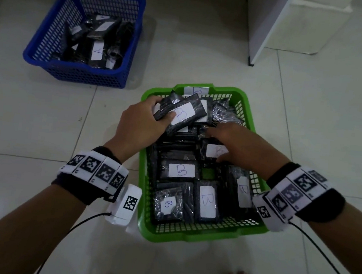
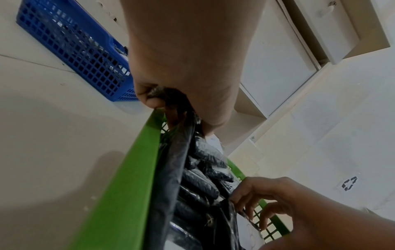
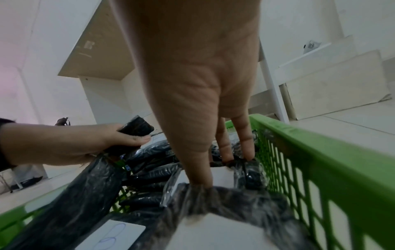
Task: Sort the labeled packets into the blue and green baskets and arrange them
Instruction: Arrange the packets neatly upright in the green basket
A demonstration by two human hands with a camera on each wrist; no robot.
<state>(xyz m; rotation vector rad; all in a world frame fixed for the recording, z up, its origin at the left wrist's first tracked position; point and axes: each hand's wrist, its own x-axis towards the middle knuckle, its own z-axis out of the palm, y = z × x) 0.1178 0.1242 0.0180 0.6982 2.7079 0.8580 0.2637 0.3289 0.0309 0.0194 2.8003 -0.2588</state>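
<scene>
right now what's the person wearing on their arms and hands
The left hand and right hand are bare. Each wrist carries a black band wrapped with white panels printed with square black-and-white markers. A white box with one marker hangs under the left wrist. Thin black cables trail from both wrists.

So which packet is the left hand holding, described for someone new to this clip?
Start at the green basket nearest the person, not the blue basket farther back. Over its far-left corner, the left hand grips a black packet. It is the only one lifted above the pile, tilted, its white B label under the thumb.
</scene>
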